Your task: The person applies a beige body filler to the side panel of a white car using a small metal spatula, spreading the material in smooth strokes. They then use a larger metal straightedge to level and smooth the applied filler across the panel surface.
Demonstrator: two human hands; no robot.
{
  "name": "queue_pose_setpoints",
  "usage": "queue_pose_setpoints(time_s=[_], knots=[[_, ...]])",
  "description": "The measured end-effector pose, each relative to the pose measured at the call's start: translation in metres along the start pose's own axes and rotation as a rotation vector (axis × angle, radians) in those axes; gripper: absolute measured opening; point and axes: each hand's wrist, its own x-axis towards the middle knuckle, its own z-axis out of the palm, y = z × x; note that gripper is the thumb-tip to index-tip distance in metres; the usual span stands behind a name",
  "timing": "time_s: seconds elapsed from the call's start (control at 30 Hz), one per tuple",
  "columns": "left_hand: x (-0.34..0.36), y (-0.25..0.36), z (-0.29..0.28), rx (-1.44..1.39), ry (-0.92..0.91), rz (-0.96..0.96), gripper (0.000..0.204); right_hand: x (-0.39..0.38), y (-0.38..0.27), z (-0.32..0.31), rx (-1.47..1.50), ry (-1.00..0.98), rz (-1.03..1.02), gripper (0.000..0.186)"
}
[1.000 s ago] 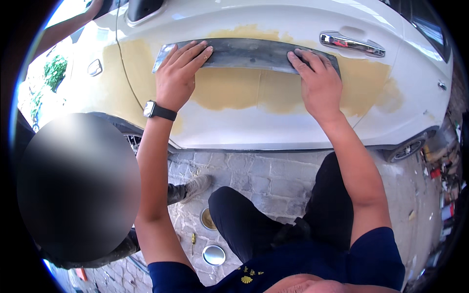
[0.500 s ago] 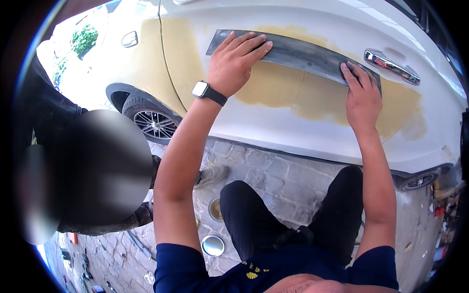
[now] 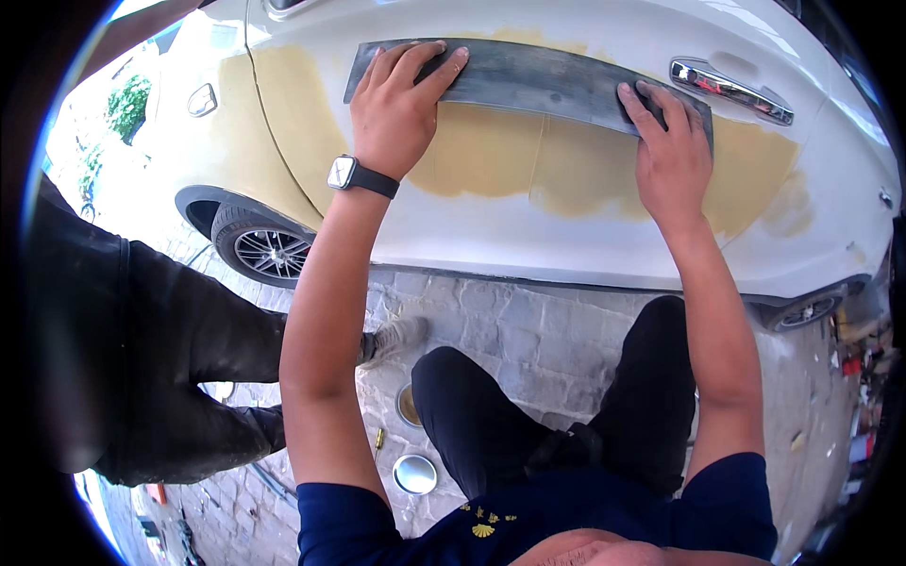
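Note:
A long, thin, dark grey sanding board (image 3: pixel 543 83) lies lengthwise against the white car door (image 3: pixel 585 247), over a broad patch of yellow-tan filler (image 3: pixel 481 151). Close to the board's left end, my left hand (image 3: pixel 394 108) presses on it with its fingers over the face; a dark-banded watch (image 3: pixel 363 176) is on that wrist. My right hand (image 3: pixel 672 156) grips the other end, fingertips on the face, below the chrome door handle (image 3: pixel 731 91). Both thumbs are mostly hidden. Filler shows above and below the board and continues across the panel gap to the left.
A person in dark trousers (image 3: pixel 203 321) stands close on my left, one shoe (image 3: pixel 396 338) near the car. Beside my left knee are an open can (image 3: pixel 408 406), a round metal lid or tin (image 3: pixel 414 474) and a small yellow tool (image 3: pixel 379 439). Paving stones (image 3: pixel 510 325) lie below.
The whole view has shifted, so car and board appear farther left and higher. Both hands keep their hold on the board. The person at left has moved, and their legs now show more fully.

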Motion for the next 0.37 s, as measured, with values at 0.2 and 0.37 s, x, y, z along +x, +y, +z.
queue_pose_setpoints(time_s=[0.2,0.37], knots=[[-0.003,-0.004,0.01,0.039,0.015,0.026,0.057,0.0,0.0,0.015,-0.021,-0.012,-0.04,0.068],[0.009,0.011,-0.016,-0.121,-0.069,-0.021,0.06,0.005,-0.011,0.014,-0.004,-0.051,0.001,0.073]])
